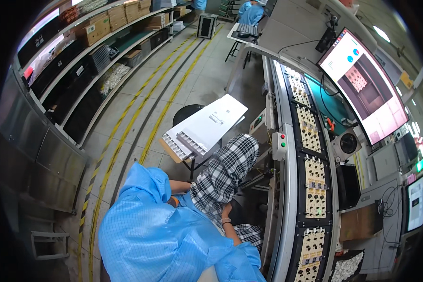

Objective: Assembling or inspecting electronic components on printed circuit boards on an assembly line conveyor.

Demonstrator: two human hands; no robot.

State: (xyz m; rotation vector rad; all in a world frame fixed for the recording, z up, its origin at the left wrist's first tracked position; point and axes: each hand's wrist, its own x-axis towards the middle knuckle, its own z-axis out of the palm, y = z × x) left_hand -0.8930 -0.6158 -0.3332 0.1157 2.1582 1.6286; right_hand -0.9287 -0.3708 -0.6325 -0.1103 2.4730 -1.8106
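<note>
Blue smock sleeves and black-and-white checked trousers [221, 171] fill the lower middle of the head view. My left hand cannot be made out; bare skin of the left arm [179, 186] runs from its sleeve to the checked cloth at my thigh. Low between my legs, my right hand [226, 210] rests against the trousers, a band at its wrist. Its fingers are mostly hidden, and nothing held shows. To my right, a conveyor line carries black fixtures with cream circuit boards [316, 187] bearing dark components.
White flat boxes [211, 122] and grey slotted trays [192, 142] lie on a stool ahead. A control box [280, 144] with buttons is on the conveyor's near side. A monitor [364, 87] hangs beyond it. Shelves [96, 75] with cartons line the left; other people in blue sit far ahead.
</note>
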